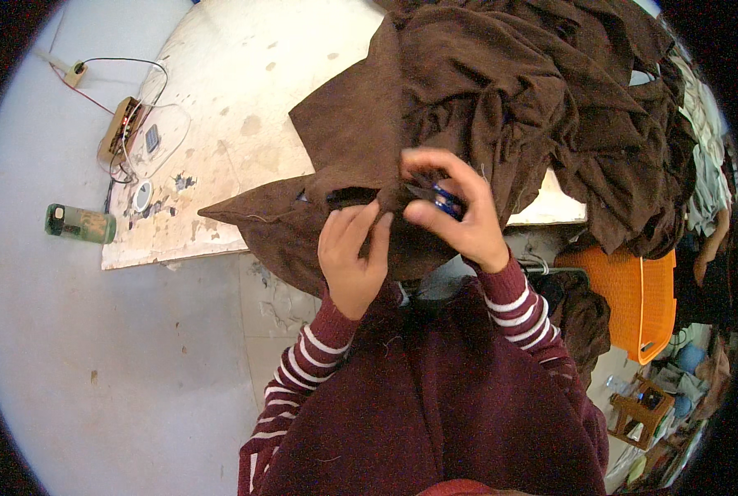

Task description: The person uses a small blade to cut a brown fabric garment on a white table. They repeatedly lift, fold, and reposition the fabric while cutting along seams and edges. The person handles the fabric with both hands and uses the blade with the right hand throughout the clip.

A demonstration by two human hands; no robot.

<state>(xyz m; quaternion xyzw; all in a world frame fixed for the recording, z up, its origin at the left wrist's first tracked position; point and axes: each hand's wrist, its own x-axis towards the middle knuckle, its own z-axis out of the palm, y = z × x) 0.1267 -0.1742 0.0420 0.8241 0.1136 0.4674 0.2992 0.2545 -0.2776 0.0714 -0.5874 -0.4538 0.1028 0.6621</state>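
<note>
Dark brown cloth (348, 124) lies across the table and drapes over its near edge toward my lap. My left hand (352, 252) pinches a folded part of it, fingertips pressed together beside a dark slit-like gap. Just to the right, my right hand (460, 202) holds small blue-handled thread snips (445, 201). Their dark blades point left at the cloth by my left fingertips. Slight blur hides whether the blades touch the cloth or a thread.
A large heap of the same brown cloth (501, 91) covers the table's right side. An orange plastic basket (633, 302) stands below it. Leftward are a greenish bottle (79, 224), a tape roll (142, 196) and a wired box (119, 128) on the pale worn table (220, 83).
</note>
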